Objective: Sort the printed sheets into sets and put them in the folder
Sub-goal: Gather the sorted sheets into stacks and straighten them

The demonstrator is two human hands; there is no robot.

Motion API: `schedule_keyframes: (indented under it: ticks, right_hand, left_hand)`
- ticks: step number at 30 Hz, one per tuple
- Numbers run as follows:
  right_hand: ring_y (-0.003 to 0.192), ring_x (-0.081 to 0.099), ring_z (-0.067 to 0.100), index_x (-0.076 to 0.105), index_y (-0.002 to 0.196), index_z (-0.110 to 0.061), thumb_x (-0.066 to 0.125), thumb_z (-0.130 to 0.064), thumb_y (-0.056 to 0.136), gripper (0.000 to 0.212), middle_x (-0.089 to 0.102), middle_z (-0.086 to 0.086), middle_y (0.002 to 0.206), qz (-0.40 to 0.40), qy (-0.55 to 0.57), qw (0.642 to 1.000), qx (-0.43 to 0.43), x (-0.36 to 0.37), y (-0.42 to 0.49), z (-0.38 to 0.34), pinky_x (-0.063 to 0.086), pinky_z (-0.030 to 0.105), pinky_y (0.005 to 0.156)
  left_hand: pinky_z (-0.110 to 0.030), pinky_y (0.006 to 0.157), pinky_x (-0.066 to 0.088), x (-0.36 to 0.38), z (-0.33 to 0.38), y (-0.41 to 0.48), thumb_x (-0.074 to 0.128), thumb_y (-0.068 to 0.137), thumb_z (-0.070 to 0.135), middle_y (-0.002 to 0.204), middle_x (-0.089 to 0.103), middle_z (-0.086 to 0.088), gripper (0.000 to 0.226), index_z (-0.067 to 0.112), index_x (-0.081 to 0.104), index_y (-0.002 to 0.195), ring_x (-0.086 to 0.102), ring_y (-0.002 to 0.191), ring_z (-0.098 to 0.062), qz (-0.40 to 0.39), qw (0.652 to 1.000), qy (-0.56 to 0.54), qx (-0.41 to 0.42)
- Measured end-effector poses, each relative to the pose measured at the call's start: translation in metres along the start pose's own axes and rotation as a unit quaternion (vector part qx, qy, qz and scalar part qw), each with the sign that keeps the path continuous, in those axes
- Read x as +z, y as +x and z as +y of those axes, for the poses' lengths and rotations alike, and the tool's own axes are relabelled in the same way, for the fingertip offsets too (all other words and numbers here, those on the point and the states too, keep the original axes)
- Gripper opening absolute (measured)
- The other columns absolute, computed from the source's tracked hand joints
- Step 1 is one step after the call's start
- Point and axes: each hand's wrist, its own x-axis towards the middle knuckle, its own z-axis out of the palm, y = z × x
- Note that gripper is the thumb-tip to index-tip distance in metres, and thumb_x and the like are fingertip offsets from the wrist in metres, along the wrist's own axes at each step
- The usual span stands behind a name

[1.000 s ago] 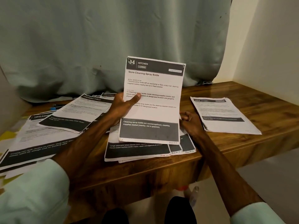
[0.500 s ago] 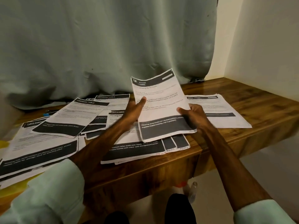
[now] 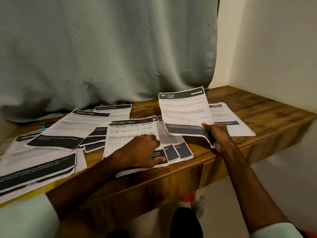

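Observation:
My right hand (image 3: 218, 135) grips the lower right corner of a printed KITCHEN sheet (image 3: 185, 110), held tilted above the desk. Under and to the right of it lies a stack of sheets (image 3: 228, 117). My left hand (image 3: 145, 152) rests with curled fingers on the fanned DRESSING TABLE pile (image 3: 133, 133) at the desk's front; its thumb lies along the bottom edge of that pile. More DRESSING TABLE sheets (image 3: 73, 127) lie overlapping to the left, and a larger pile (image 3: 34, 162) sits at the near left. No folder is clearly visible.
The wooden desk (image 3: 267, 109) ends at a wall corner on the right. A grey-green curtain (image 3: 106, 48) hangs behind it. Something yellow (image 3: 49, 185) peeks from under the left pile. A blue pen (image 3: 42, 127) lies at the back left. A bottle (image 3: 199, 206) stands on the floor below.
The KITCHEN sheet has gone from upright in my left hand to my right hand and moved right over the right stack. My left hand let go and dropped onto the front pile.

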Motion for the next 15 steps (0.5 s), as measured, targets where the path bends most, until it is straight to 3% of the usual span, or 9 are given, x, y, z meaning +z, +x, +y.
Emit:
schedule_keyframes:
  ticks: [3,7,11,15]
  right_hand:
    - [0.103,0.07,0.034,0.066,0.097,-0.019,0.072,-0.006,0.091,0.016,0.073,0.009,0.116,0.002,0.006,1.0,0.003,0.0,-0.006,-0.005,0.057,0.05,0.095]
    - [0.099,0.071,0.032,0.065,0.097,-0.019,0.071,-0.002,0.091,0.018,0.073,0.008,0.11,0.001,0.032,0.999,-0.001,-0.004,-0.013,-0.008,0.059,0.045,0.085]
    - [0.09,0.072,0.029,0.067,0.106,-0.012,0.071,-0.002,0.091,0.019,0.074,0.007,0.101,0.001,0.033,0.999,0.009,-0.007,-0.018,-0.008,0.059,0.037,0.07]
    - [0.083,0.072,0.027,0.067,0.107,-0.009,0.071,-0.003,0.09,0.018,0.075,0.009,0.097,0.0,0.026,0.999,0.027,-0.004,-0.025,-0.006,0.058,0.033,0.062]
  left_hand:
    - [-0.035,0.079,0.048,-0.005,0.003,0.006,0.046,0.09,0.073,0.109,0.062,-0.007,0.063,0.016,0.062,0.112,0.06,0.097,-0.023,-0.011,1.0,0.016,0.021]
    - [-0.031,0.068,0.041,-0.012,0.003,0.007,0.043,0.078,0.091,0.091,0.054,-0.004,0.075,0.018,0.056,0.09,0.049,0.078,-0.019,-0.054,0.998,0.019,0.016]
    - [-0.033,0.075,0.049,-0.014,0.013,0.005,0.046,0.076,0.09,0.105,0.058,-0.008,0.086,0.013,0.062,0.109,0.052,0.088,-0.021,-0.079,0.997,0.02,0.006]
    - [-0.031,0.075,0.046,-0.017,0.019,0.005,0.053,0.084,0.077,0.109,0.057,-0.011,0.072,0.011,0.061,0.113,0.05,0.089,-0.021,-0.062,0.998,-0.001,-0.002]
